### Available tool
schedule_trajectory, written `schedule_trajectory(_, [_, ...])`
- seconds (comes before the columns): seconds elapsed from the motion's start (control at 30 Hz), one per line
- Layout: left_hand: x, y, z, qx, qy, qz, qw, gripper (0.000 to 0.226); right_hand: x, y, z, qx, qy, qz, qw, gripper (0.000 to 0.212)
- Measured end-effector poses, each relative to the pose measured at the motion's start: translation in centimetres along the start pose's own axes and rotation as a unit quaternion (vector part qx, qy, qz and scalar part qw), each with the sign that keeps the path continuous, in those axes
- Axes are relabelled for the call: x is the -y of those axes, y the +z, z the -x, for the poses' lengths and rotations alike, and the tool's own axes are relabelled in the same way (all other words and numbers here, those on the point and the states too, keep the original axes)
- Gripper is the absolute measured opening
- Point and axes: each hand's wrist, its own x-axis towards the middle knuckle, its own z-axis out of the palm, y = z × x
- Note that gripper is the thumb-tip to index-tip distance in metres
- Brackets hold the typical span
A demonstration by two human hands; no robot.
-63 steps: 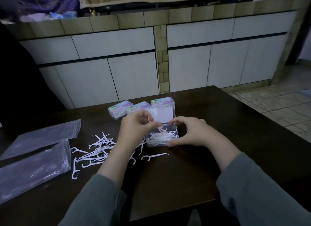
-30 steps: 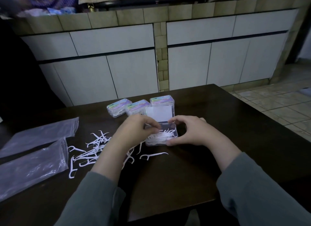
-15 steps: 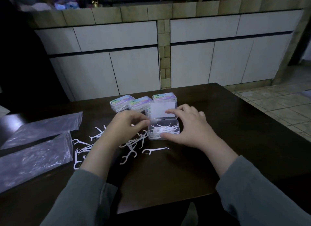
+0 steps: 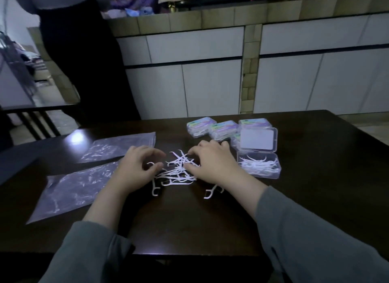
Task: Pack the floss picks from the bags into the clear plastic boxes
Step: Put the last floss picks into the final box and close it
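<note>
A loose pile of white floss picks (image 4: 179,170) lies on the dark table (image 4: 315,177) between my hands. My left hand (image 4: 135,169) cups the pile's left side with curved fingers, thumb and index apart. My right hand (image 4: 212,163) cups its right side the same way. Neither hand plainly pinches a pick. Two single picks (image 4: 210,193) lie nearer me. An open clear box (image 4: 260,167), part filled with picks, sits right of my right hand, its lid (image 4: 257,139) raised behind it. Two plastic bags (image 4: 73,191) (image 4: 121,145) lie flat at the left.
Three closed, filled boxes (image 4: 201,126) (image 4: 223,130) (image 4: 254,122) stand in a row behind the open one. A person in dark clothes (image 4: 84,61) stands beyond the table's far left corner. White cabinets (image 4: 210,82) lie behind. A dark chair back (image 4: 35,118) is at the left.
Both hands left the open box and moved left to the loose pile, now cupping it from either side. The view has swung left, and the standing person has come into sight.
</note>
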Motion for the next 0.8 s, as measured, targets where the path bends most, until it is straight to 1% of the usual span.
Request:
schedule_trajectory(0.1, [0.4,-0.8,0.5,0.073,-0.017,0.025,0.997,0.046,0.1,0.7,-1.1,0.030,0.005,0.013,0.999,0.061])
schedule_trajectory(0.17, [0.5,-0.8,0.4,0.107,-0.023,-0.005,0.994,0.063,0.3,1.2,-1.6,0.050,0.004,0.012,0.999,0.071])
schedule_trajectory(0.23, [0.5,-0.7,0.1,0.131,-0.039,-0.043,0.990,0.070,0.6,1.6,-1.8,0.062,0.006,0.005,0.998,0.080])
schedule_trajectory(0.27, [0.5,-0.6,0.0,0.140,-0.047,-0.050,0.988,0.069,0.6,1.7,-1.9,0.064,0.008,0.001,0.998,0.082])
schedule_trajectory(0.33, [0.5,-0.3,-0.1,0.132,-0.052,-0.046,0.989,0.055,0.6,1.8,-2.0,0.066,0.003,-0.004,0.998,0.080])
schedule_trajectory(0.47, [0.8,0.4,-0.2,0.069,-0.016,-0.026,0.997,0.033,0.2,1.7,-2.0,0.072,-0.030,-0.031,0.996,0.055])
schedule_trajectory(0.57, [0.3,0.7,-0.1,0.072,0.019,-0.003,0.997,0.026,-0.5,0.9,-1.4,0.062,-0.049,-0.052,0.996,0.037])
schedule_trajectory(0.67, [-0.3,1.1,-0.2,0.074,0.037,0.018,0.996,0.021,-1.5,0.0,-0.9,0.052,-0.048,-0.043,0.997,0.030])
schedule_trajectory(0.7, [-0.4,1.1,-0.2,0.076,0.038,0.032,0.996,0.019,-1.9,-0.4,-0.7,0.047,-0.045,-0.045,0.997,0.032])
schedule_trajectory(0.73, [-0.5,1.0,-0.2,0.084,0.035,0.046,0.995,0.023,-2.2,-0.8,-0.5,0.047,-0.039,-0.047,0.997,0.040])
schedule_trajectory(0.8, [-0.5,0.8,-0.1,0.124,0.034,0.051,0.990,0.051,-2.9,-1.3,-0.1,0.073,-0.023,-0.026,0.997,0.069])
